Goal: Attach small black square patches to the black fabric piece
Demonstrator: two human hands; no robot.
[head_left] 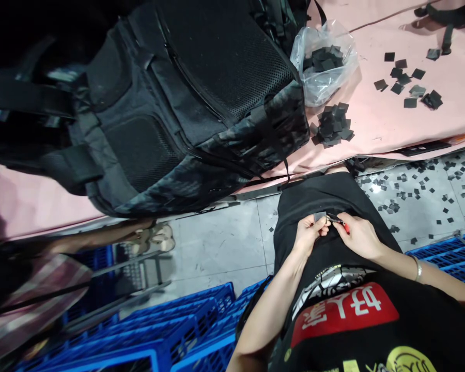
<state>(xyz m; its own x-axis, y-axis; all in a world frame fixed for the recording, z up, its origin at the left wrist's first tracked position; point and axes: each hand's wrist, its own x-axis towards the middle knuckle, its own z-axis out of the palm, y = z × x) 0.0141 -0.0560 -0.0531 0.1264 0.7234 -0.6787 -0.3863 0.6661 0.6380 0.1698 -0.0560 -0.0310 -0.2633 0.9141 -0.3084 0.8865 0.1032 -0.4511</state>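
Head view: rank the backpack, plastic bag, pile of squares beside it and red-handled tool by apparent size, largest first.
1. Backpack
2. Plastic bag
3. Pile of squares
4. Red-handled tool, partly hidden by the right hand

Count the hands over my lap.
2: the left hand, holding a dark square, and just beside it the right hand, holding a red-handled tool. Neither is hidden.

Left hand [308, 233] and right hand [357, 235] nearly touch, fingers [320, 224] bent.
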